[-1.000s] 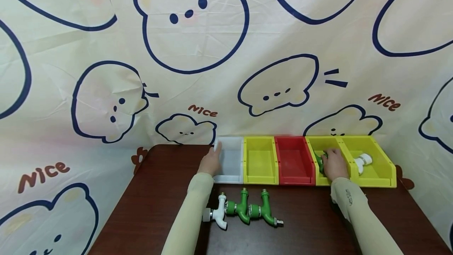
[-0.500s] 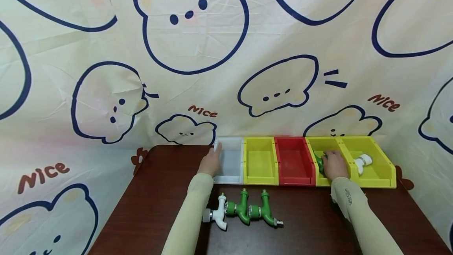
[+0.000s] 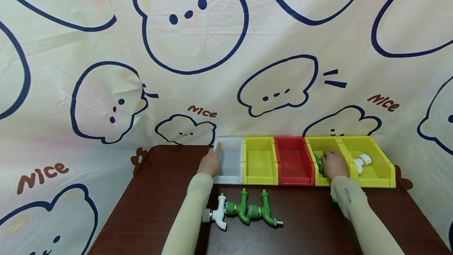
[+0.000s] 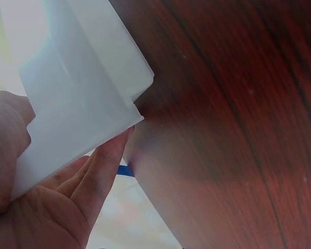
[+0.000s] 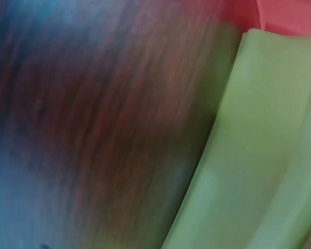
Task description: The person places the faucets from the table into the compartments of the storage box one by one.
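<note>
At the left end of the bin row, my left hand (image 3: pixel 210 162) pinches the side wall of a pale grey-white bin (image 3: pixel 231 160). In the left wrist view the thumb lies on one face of that wall and the fingers (image 4: pixel 101 168) on the other. My right hand (image 3: pixel 334 163) reaches down into a yellow bin (image 3: pixel 320 143), its fingers curled over a green tap (image 3: pixel 319 163). Part of this tap shows left of the hand; the rest is covered. The right wrist view shows the yellow bin's front wall (image 5: pixel 254 129), not the hand.
A white tap (image 3: pixel 363 162) lies in the rightmost yellow bin (image 3: pixel 380 168). Between the hands stand a yellow bin (image 3: pixel 261 162) and a red bin (image 3: pixel 293 164). One white tap (image 3: pixel 220 212) and two green taps (image 3: pixel 242 207) lie on the brown table (image 3: pixel 301 231). A patterned cloth hangs behind.
</note>
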Demonstrator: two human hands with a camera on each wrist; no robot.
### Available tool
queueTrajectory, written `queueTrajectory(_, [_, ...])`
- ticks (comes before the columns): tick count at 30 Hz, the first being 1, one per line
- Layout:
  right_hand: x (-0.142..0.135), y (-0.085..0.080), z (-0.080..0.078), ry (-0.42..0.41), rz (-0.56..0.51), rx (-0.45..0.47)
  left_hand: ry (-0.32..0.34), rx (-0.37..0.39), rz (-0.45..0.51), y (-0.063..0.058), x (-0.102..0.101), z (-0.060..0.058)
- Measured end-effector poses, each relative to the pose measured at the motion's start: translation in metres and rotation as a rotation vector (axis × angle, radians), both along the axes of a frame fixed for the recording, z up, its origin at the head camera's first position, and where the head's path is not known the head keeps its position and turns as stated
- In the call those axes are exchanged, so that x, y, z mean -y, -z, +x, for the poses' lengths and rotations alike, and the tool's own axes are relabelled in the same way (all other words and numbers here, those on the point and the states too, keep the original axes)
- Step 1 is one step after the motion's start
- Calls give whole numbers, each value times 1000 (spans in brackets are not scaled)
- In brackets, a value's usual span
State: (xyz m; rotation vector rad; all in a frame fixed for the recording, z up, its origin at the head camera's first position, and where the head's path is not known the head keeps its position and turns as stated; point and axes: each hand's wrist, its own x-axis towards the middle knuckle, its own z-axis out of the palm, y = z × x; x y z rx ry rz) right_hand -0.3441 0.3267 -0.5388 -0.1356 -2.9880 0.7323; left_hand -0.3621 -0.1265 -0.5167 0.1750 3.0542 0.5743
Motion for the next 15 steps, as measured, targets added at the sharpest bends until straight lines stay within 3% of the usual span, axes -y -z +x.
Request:
queueTrajectory(6, [1, -3, 2, -16, 18, 17, 6, 7, -2, 1, 0, 0])
queueTrajectory(15, [5, -12, 7, -25, 100, -85, 11, 0, 0, 1, 1, 0])
